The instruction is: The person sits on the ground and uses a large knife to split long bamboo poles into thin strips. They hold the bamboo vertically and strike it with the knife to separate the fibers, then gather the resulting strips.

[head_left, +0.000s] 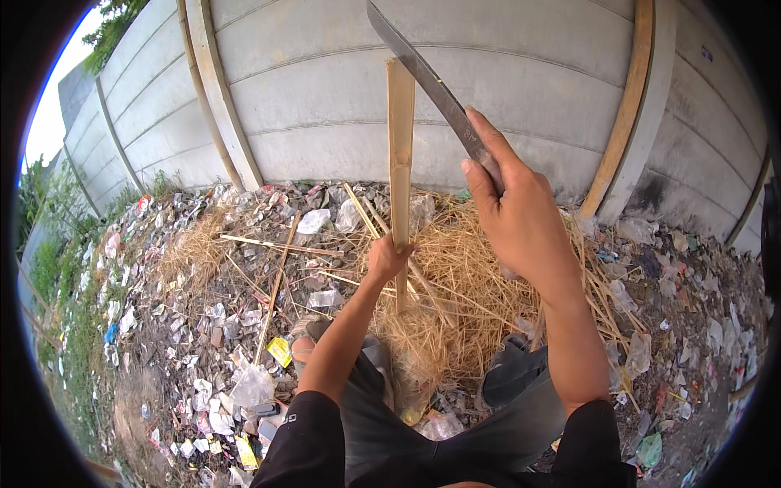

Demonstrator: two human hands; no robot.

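My left hand is closed around a split bamboo piece, holding it upright with its hollow inner face toward me. The lower end of the bamboo reaches down toward the straw between my feet. My right hand grips a machete by its handle, which is mostly hidden in the fingers. The dark blade slants up and to the left, passing by the top end of the bamboo. Whether the blade touches the bamboo I cannot tell.
A heap of straw-like bamboo shavings lies between and beyond my feet. Thin bamboo strips lie to the left. Plastic litter covers the ground. A grey panel wall stands ahead, with a wooden pole leaning on it.
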